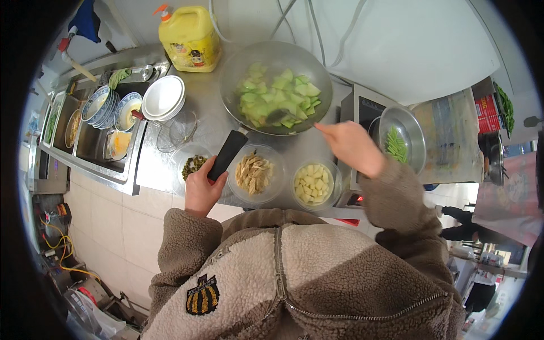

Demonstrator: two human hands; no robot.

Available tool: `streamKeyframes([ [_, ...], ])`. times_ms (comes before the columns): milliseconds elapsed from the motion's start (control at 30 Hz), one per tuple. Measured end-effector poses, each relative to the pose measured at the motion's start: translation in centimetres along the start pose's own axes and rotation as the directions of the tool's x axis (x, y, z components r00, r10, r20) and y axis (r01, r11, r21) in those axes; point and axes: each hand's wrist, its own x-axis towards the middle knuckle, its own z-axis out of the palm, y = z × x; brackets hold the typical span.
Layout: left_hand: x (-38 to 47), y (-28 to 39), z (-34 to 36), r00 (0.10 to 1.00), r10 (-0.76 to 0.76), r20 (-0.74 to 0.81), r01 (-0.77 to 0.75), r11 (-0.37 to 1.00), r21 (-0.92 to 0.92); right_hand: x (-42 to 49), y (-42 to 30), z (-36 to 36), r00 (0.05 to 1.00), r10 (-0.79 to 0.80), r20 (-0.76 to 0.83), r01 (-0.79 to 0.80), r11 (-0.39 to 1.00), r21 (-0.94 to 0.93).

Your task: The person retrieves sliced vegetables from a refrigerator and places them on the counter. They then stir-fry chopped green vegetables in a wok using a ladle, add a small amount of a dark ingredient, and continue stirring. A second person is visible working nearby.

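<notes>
My left hand (202, 187) grips the black handle (228, 154) of a large wok (272, 53). Pale green sliced vegetable pieces (293, 91) lie in the wok, slightly hazy as if through steam. From the right side, my right hand (352, 143) reaches to the wok's near rim, holding a cooking spoon or ladle (278, 115) whose dark head rests among the slices. Much of its handle is hard to make out. Close below the wok stand clear bowls of beige strips (253, 173), pale diced cubes (313, 183) and dark green chopped pieces (193, 163), the last partly behind my left hand.
At left, stacked white bowls (163, 97) and a wire strainer (176, 131) sit beside a steel sink (95, 146) holding patterned bowls (100, 106). A yellow jug (191, 40) stands behind. To the right are an induction cooker (374, 110) and a metal bowl (414, 140) with cut green beans (395, 144).
</notes>
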Motion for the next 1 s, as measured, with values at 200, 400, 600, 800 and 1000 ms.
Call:
streamKeyframes([
  [200,-0.4,0.5,-0.4,1.0,-0.028,0.008,0.027,0.999,0.028,7.2,4.7,6.1,0.922,0.233,-0.309,-0.264,0.962,-0.064],
  [400,-1.8,0.2,-0.7,0.999,-0.032,-0.029,0.033,0.999,0.039,6.8,6.9,5.8,0.943,0.28,-0.178,-0.271,0.96,0.076],
  [600,-2.1,0.1,-0.5,0.998,-0.056,-0.038,0.055,0.998,-0.01,11.2,2.3,4.2,0.966,0.162,-0.2,-0.138,0.982,0.128],
  [800,-2.2,0.1,-0.7,0.997,-0.077,-0.031,0.077,0.997,-0.018,9.1,0.9,6.9,0.999,0.03,-0.045,-0.035,0.995,-0.092],
  [1000,-2.3,-0.2,-0.3,0.993,-0.101,-0.052,0.099,0.994,-0.053,-1.0,2.5,-3.7,0.995,0.054,0.083,-0.058,0.997,0.053],
])
